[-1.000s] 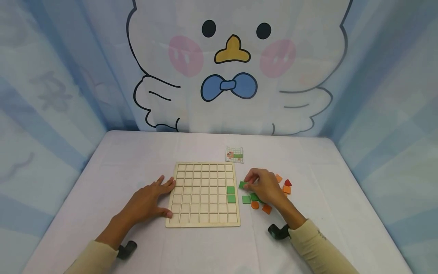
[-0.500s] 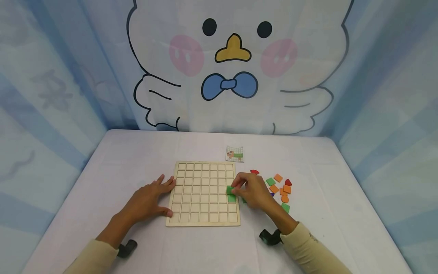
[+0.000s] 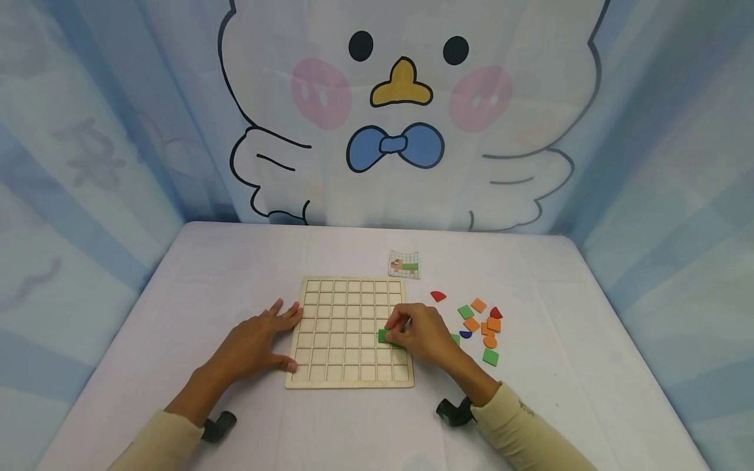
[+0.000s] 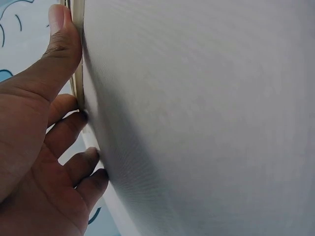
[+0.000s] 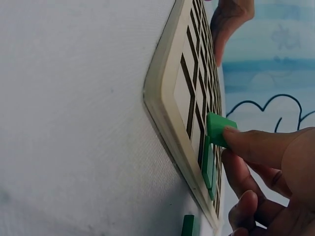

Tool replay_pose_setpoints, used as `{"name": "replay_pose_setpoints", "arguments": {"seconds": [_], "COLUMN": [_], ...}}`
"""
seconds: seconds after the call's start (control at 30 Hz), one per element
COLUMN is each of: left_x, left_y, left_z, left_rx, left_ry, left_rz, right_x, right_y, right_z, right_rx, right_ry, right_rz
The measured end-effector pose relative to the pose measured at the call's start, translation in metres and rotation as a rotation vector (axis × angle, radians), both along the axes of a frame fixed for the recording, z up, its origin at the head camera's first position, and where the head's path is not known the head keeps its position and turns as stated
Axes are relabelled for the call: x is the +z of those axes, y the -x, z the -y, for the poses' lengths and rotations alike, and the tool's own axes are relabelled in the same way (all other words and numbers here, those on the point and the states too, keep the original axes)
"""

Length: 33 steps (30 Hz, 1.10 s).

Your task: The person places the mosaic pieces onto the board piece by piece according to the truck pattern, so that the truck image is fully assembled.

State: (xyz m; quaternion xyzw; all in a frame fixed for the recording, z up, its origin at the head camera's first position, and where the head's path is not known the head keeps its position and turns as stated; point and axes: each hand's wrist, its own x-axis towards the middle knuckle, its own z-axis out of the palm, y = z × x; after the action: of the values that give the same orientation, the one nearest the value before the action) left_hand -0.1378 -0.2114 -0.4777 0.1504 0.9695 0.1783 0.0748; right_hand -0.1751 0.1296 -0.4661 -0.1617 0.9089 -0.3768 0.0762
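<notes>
A pale wooden grid board (image 3: 338, 337) lies on the table. My left hand (image 3: 253, 347) rests at its left edge, thumb and fingers spread; in the left wrist view the thumb (image 4: 64, 44) lies against the board's edge. Between thumb and fingertips my right hand (image 3: 421, 333) pinches a green square tile (image 5: 219, 129), tilted over the right side of the grid. Right beside it, green tiles (image 5: 208, 167) sit in cells of the right column, mostly hidden by the hand in the head view.
Right of the board lie loose pieces: green squares (image 3: 491, 357), orange squares (image 3: 478, 305), an orange circle (image 3: 490, 341), red pieces (image 3: 438, 296) and a blue piece (image 3: 465, 334). A small picture card (image 3: 404, 265) lies behind the board. A patterned curtain (image 3: 400, 190) hangs behind the table.
My right hand has taken a green tile from the pile and moved left with it, over the board's right side. The left hand has stayed at the board's edge.
</notes>
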Motion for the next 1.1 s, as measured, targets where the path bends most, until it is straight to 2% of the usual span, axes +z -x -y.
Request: {"name": "replay_pose_setpoints", "arguments": {"seconds": [0.2, 0.53, 0.77, 1.1], "left_x": [-0.002, -0.001, 0.000, -0.001], "left_y": [0.001, 0.001, 0.000, 0.001], "left_z": [0.000, 0.000, -0.001, 0.000], "left_rx": [0.001, -0.001, -0.005, 0.003], "left_ry": [0.001, 0.004, 0.009, 0.006], "left_rz": [0.001, 0.001, -0.006, -0.003], "right_x": [0.000, -0.003, -0.004, -0.003], "right_y": [-0.002, -0.002, -0.003, -0.001], "right_z": [0.002, 0.005, 0.002, -0.007], "right_rx": [-0.003, 0.034, 0.006, -0.038], "right_ry": [-0.046, -0.064, -0.039, -0.035], "right_rz": [0.009, -0.044, -0.028, -0.051]}}
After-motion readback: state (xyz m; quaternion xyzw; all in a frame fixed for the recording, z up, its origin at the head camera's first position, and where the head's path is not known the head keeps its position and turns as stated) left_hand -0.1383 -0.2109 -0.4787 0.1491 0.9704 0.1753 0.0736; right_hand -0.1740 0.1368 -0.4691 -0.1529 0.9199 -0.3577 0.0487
